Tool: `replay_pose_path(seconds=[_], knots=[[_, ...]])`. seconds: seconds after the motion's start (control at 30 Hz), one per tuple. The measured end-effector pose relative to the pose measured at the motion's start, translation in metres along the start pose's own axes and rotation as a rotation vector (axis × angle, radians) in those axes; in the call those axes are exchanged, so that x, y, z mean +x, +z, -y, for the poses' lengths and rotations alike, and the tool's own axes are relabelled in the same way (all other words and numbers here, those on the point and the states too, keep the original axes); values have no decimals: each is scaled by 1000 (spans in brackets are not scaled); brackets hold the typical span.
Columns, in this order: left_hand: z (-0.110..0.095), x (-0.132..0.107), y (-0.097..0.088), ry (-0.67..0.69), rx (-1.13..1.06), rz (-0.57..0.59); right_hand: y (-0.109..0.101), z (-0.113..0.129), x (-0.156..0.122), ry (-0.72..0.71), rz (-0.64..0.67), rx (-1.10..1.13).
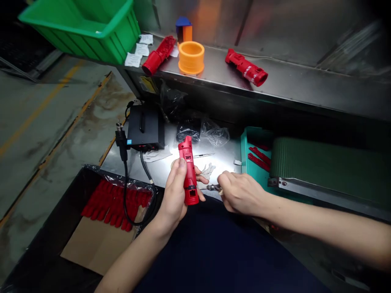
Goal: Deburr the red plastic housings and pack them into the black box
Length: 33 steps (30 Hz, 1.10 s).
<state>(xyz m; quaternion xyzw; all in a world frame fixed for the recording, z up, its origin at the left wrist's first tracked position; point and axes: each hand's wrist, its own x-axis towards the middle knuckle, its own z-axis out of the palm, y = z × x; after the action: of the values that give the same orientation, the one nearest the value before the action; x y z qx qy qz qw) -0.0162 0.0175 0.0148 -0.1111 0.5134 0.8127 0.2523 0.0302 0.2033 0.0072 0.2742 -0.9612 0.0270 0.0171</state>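
Note:
My left hand (174, 185) is closed around a red plastic tubular housing (190, 175), held nearly upright over the metal bench. The housing has a small port-like slot near its upper part and a square opening near the bottom. To its right, my right hand (241, 191) is closed on a small metal tool (214, 187) whose tip points left toward the housing, apart from it. Most of that tool is hidden in the fist, so its exact kind is unclear. Behind the housing lie a thin pen-like tool (204, 155) and a crumpled white scrap (208, 170).
On the shelf stand two red housings (247, 68), an orange ring (191, 57) and a green bin (114, 38). A black box (146, 126) with a cable sits left. At right, a teal tray (244, 150) adjoins a green conveyor (330, 167). Lower left, a black crate (39, 236) holds red parts.

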Motion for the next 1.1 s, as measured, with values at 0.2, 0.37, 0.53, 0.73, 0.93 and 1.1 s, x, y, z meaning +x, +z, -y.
replay_pose_path(seconds=[0.2, 0.37, 0.53, 0.73, 0.93, 1.1], knots=[[-7, 2, -2, 19, -92, 53, 8, 0, -16, 147, -146, 136], [-7, 3, -5, 10, -89, 92, 12, 2, -18, 259, -181, 253], [-8, 3, -6, -1, -82, 168, 14, 0, -22, 444, -178, 608], [-6, 9, -7, -149, -217, 317, 84, -2, -33, 739, -72, 663], [0, 11, -5, -212, -223, 330, 194, 6, -57, 921, 182, 583], [1, 6, -5, -163, -187, 280, 219, 8, -64, 984, 166, 582]])
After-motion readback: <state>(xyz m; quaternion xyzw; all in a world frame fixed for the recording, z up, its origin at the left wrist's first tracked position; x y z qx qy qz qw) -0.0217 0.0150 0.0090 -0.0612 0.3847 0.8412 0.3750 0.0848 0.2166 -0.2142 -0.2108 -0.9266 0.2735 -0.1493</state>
